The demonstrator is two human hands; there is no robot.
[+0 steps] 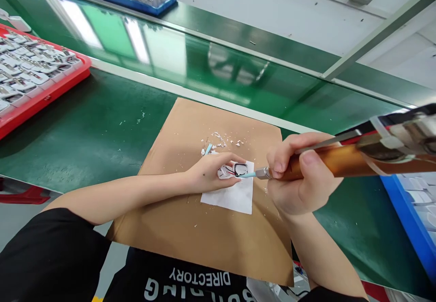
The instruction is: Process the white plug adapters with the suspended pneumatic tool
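Note:
My left hand (213,172) grips a small white plastic casing (241,169) between thumb and fingers. Dark and red wires show inside it. The casing is over a white paper sheet (226,200) on brown cardboard (190,234). Wrapped in my right hand (303,177) is a pen-like tool with an orange barrel (335,160), a metal collar and a pale blue tip (251,175). That tip reaches the casing; whether it presses on it I cannot tell. Beyond my left hand lie a short pale blue stick (208,149) and white crumbs (220,138).
A red tray (80,68) full of white parts with metal pieces stands at the left. Blue trays (163,7) of small metal parts sit on the back ledge. At the right edge is a blue bin (405,225) with white parts. The green bench (112,111) runs underneath.

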